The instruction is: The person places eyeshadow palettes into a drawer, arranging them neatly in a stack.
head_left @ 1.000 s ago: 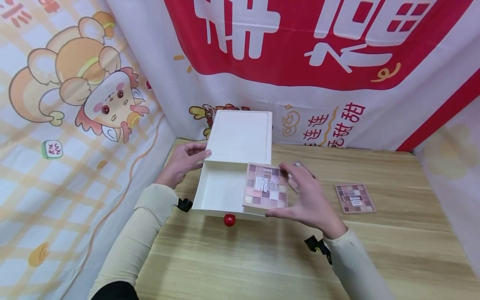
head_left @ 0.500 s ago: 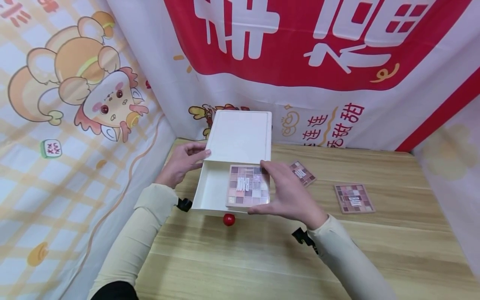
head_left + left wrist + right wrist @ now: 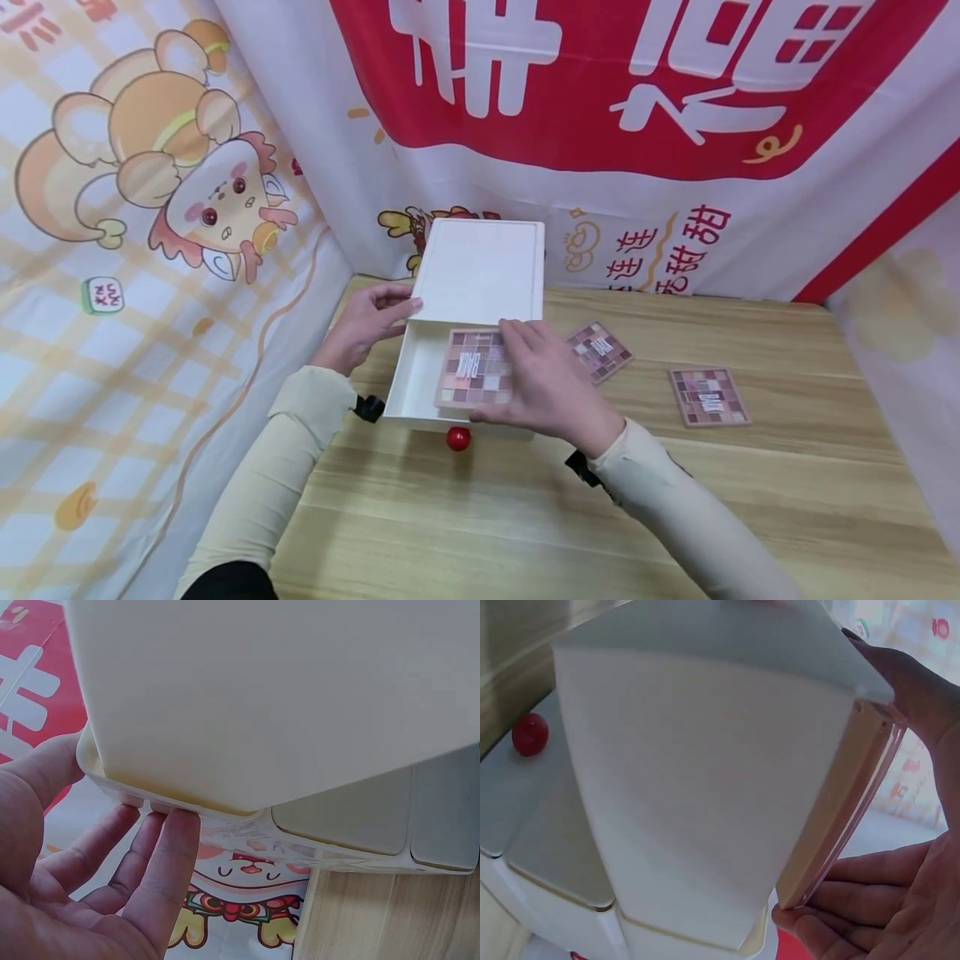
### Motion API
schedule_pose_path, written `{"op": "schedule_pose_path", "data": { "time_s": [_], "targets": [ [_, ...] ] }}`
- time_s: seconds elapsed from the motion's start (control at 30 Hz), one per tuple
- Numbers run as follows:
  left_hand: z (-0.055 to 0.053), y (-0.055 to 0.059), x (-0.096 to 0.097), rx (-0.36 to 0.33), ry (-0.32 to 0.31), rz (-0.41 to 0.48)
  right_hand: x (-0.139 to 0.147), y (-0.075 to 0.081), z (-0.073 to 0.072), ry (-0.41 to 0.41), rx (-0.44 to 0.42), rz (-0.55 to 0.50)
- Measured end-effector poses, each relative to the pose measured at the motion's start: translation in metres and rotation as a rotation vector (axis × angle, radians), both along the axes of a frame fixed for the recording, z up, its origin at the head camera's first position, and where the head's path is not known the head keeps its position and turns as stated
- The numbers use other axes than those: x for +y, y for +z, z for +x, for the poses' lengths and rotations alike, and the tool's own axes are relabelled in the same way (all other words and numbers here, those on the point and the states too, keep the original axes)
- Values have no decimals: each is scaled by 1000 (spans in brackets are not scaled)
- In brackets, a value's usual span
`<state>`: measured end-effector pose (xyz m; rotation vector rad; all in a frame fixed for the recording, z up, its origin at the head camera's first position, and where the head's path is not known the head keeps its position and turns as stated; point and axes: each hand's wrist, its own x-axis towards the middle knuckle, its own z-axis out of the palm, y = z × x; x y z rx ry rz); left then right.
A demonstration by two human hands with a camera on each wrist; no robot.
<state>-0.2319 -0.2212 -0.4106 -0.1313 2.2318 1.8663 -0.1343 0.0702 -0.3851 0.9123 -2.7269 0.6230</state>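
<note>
A square eyeshadow palette [image 3: 468,367] with a checkered pink and mauve lid is over the pulled-out white drawer [image 3: 417,375]. My right hand [image 3: 558,383] grips it by its right side, thumb at the near edge and fingers at the far edge. The right wrist view shows the palette [image 3: 838,806] edge-on above the drawer's side [image 3: 682,787]. My left hand [image 3: 367,325] holds the left front edge of the white drawer cabinet [image 3: 483,271]. Up close in the left wrist view, its fingertips [image 3: 180,825] touch the cabinet's rim.
Two more palettes lie on the wooden table right of the cabinet, a tilted palette [image 3: 600,352] and a farther palette [image 3: 710,397]. A red round knob [image 3: 458,438] sticks out from the drawer front. Lower drawers show below, one with a red knob [image 3: 530,735]. Printed cloth hangs behind and left.
My right hand has carried the palette leftward, farther over the open drawer. The tilted palette on the table has come into fuller view. My left hand stays at the cabinet's edge.
</note>
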Motion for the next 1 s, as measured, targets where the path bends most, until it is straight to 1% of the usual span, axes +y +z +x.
{"op": "schedule_pose_path", "data": {
  "time_s": [0.13,0.33,0.4,0.67,1.0],
  "targets": [
    [-1,-1,0,0,-4,11,-5,-1,0,5,40,31],
    [-2,-2,0,11,-15,16,-12,-2,-3,33,139,64],
    [-2,-2,0,13,-13,16,-14,-2,-3,34,159,76],
    [-1,-1,0,9,-8,15,-21,-8,-3,41,165,82],
    [0,-3,-2,9,-7,10,-25,-11,-2,36,159,150]
  ]
}}
